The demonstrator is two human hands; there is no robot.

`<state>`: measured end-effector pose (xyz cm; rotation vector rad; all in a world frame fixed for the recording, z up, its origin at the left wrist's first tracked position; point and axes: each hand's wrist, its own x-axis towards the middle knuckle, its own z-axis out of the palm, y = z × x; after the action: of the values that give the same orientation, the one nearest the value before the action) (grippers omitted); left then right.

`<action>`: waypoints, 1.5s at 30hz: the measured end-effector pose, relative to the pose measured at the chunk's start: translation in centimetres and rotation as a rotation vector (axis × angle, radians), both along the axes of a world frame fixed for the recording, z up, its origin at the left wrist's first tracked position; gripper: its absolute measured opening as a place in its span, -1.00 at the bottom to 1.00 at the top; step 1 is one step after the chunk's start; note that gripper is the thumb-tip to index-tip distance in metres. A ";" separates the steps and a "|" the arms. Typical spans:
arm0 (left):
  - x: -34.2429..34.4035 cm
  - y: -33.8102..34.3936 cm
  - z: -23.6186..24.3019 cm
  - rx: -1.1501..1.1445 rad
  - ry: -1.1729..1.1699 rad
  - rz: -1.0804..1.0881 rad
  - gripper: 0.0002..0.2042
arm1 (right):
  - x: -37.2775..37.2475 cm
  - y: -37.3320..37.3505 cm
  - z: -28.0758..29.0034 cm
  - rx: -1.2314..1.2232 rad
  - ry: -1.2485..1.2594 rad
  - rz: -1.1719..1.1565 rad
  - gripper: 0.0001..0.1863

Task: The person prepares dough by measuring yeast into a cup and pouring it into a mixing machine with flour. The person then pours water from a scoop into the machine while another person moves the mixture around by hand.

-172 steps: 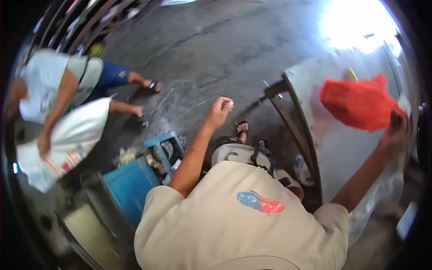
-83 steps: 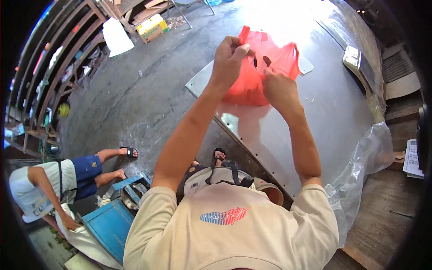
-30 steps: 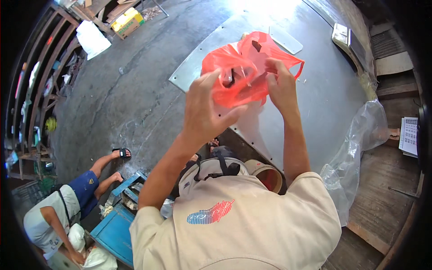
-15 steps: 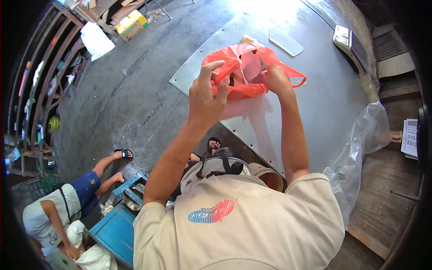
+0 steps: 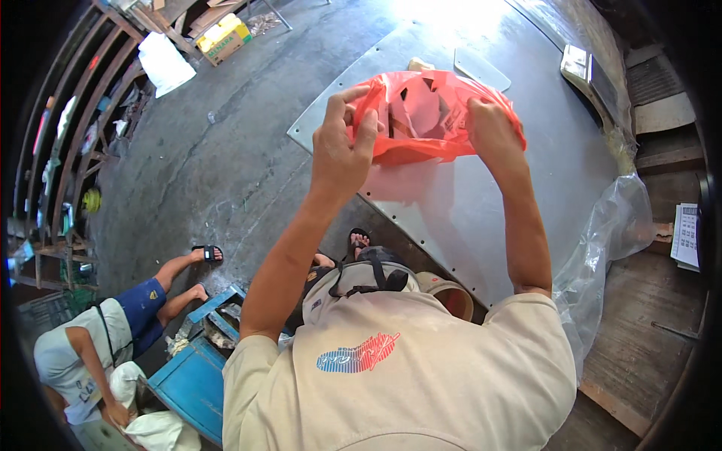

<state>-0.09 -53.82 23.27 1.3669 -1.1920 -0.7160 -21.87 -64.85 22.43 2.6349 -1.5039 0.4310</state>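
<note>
Left hand point(image 5: 342, 154) and right hand point(image 5: 492, 131) both gripping a red plastic bag point(image 5: 425, 116) — stretching it open, at twelve o'clock above the grey metal table point(image 5: 526, 195); clear plastic sheet point(image 5: 609, 240) hanging at three o'clock

Both arms are stretched up to the thin red plastic bag point(image 5: 429, 113). Its edges are pinched by the left hand point(image 5: 342, 150) and right hand point(image 5: 492, 131).

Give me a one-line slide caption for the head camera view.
Both hands, left hand and right hand, hold a red plastic bag open above a grey metal table.
</note>
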 end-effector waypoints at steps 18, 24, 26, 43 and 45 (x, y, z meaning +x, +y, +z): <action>1.3 6.5 -0.3 -0.524 -0.359 -0.027 -0.35 | 5.8 11.0 5.6 0.185 -0.905 0.783 -0.82; 0.9 11.6 -1.9 0.005 0.077 -0.021 -0.45 | 6.8 10.9 4.6 0.229 -0.992 0.705 -0.85; 1.1 12.9 -3.3 0.093 0.228 0.022 -0.46 | 5.8 8.4 4.3 0.267 -1.066 0.280 -0.87; 1.7 16.7 -6.7 0.129 0.506 0.125 -0.61 | 5.0 4.7 7.4 0.009 -0.269 -0.150 -0.77; 1.7 16.6 -5.9 0.124 0.542 0.138 -0.62 | 3.8 4.9 9.6 -0.169 -0.414 -0.105 -0.81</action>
<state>1.56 -37.22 17.35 1.2318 -0.6279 -0.9950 -18.10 -59.97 32.08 2.4224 -1.6119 1.0947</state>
